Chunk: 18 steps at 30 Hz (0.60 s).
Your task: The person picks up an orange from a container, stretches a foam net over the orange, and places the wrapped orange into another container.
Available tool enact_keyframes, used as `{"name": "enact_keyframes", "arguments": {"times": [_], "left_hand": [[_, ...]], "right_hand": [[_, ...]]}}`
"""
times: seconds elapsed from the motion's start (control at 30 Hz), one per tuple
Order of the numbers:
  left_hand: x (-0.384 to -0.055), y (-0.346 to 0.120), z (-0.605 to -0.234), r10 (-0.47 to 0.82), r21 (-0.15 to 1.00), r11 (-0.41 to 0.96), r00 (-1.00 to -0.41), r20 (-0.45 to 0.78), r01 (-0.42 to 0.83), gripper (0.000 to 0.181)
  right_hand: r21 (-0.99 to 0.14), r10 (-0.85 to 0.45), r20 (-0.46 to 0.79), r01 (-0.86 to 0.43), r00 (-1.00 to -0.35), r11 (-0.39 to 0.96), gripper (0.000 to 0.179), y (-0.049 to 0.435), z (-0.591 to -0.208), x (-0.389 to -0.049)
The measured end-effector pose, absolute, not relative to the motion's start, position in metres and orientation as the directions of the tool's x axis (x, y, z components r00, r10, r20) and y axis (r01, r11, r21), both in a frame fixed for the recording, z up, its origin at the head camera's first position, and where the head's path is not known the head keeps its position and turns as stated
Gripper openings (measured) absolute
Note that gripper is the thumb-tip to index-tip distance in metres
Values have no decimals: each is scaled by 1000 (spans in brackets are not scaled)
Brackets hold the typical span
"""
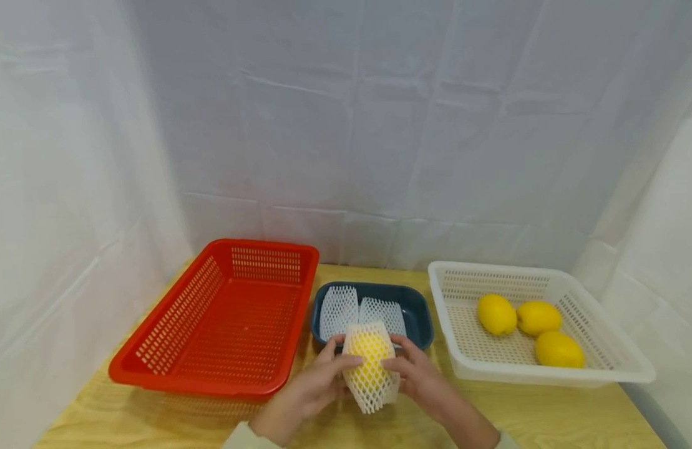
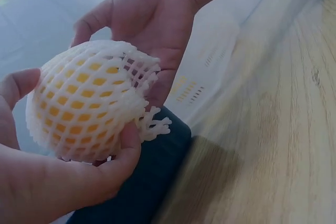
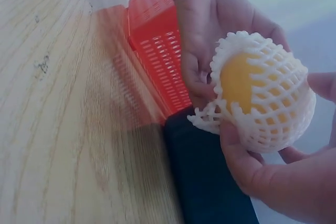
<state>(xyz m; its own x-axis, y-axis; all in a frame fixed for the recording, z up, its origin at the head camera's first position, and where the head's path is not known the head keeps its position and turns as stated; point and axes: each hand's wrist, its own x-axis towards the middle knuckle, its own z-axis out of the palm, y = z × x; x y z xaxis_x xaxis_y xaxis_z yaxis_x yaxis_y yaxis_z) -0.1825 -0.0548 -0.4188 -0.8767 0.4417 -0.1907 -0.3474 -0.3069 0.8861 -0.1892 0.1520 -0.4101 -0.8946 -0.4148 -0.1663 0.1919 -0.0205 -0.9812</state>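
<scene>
Just before the blue tray (image 1: pixel 417 317) | lemon (image 3: pixel 236 81) sat inside a foam net (image 1: pixel 371 368), one end showing | grip: left hand (image 1: pixel 322 381) and right hand (image 1: pixel 421 378) pinched the net's sides | risk: uneven tugging could tear it or squeeze the lemon out

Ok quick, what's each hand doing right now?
Left hand: holding the yellow fruit in its white net.
Right hand: holding the same netted fruit from the other side.

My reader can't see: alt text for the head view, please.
A person's left grip and right grip hold a yellow fruit in a foam net. Red basket left; blue tray with nets behind; white basket with three yellow fruits right.
</scene>
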Motion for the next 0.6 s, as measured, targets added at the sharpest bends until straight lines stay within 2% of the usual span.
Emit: {"name": "enact_keyframes", "arguments": {"times": [0.23,0.6], "left_hand": [[-186,-59,-430,526,812,-417,-837,-150,-408,60],[-184,-51,-433,513,858,-386,-852,-105,-338,81]], "right_hand": [[-992,-327,-99,70,-940,100,66,148,-415,-188],[-996,-281,-54,33,-958,77,73,151,-412,-188]]}}
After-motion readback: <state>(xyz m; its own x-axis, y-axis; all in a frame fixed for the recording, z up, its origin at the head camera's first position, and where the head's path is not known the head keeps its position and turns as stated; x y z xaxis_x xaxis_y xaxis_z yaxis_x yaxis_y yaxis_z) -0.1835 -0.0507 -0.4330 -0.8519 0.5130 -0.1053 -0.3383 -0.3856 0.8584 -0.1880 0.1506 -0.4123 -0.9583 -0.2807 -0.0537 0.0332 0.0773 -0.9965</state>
